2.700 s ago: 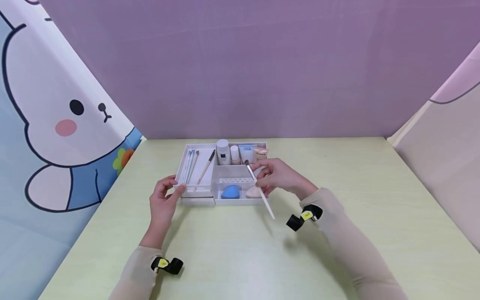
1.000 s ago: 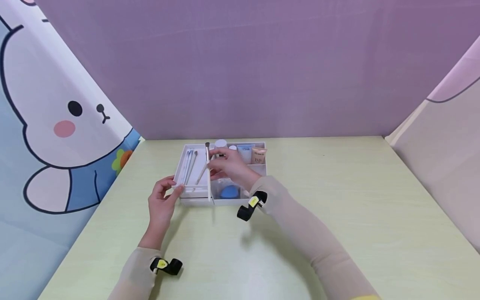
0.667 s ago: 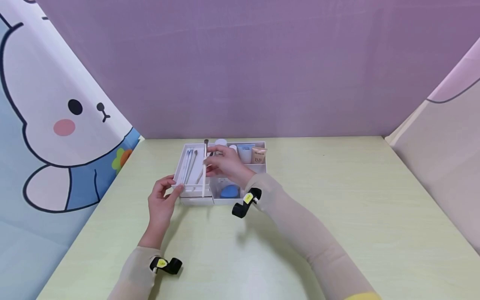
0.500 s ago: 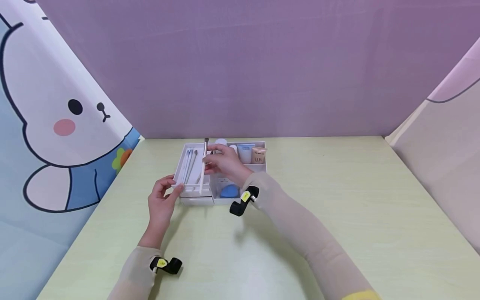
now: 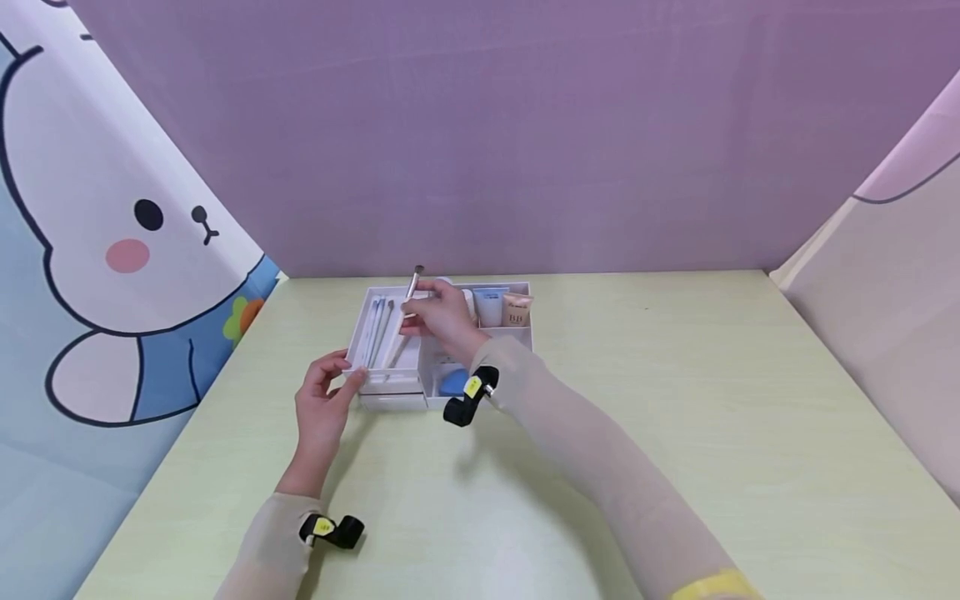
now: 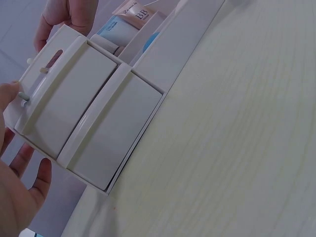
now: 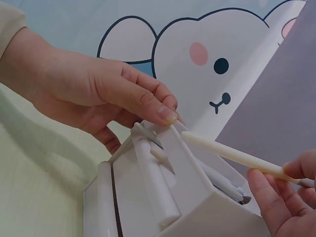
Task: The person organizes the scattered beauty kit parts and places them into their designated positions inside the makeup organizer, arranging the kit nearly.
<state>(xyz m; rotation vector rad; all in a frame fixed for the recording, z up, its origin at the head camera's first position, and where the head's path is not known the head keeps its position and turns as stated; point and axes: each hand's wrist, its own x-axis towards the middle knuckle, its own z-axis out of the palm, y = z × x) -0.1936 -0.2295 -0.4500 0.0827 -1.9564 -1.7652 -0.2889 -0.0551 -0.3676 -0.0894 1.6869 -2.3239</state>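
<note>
A white makeup organizer (image 5: 392, 402) stands toward the table's back edge, with drawers at its front left. My left hand (image 5: 322, 408) holds its front left corner, thumb on the top front edge and fingers along the side, as the right wrist view (image 7: 113, 94) shows. Above the open left tray my right hand (image 5: 444, 315) pinches a makeup brush (image 7: 232, 154). The brush has a pale handle and a dark tip, and leans with its tip up and away. Several other brushes (image 5: 377, 329) lie in that tray. The dark-tipped brush on the tray's right side is mostly hidden behind my hand.
In the organizer's right compartments are a blue-and-white tube (image 5: 491, 307), a pinkish BB tube (image 5: 517, 310) and a blue sponge (image 5: 453, 383). My right forearm covers part of them. A purple backdrop (image 5: 525, 142) rises behind the table (image 5: 712, 400).
My right hand has carried the brush from the organizer's right side leftward over the brush tray, then slightly farther back, tilting its tip rightward. My left hand has stayed at the corner.
</note>
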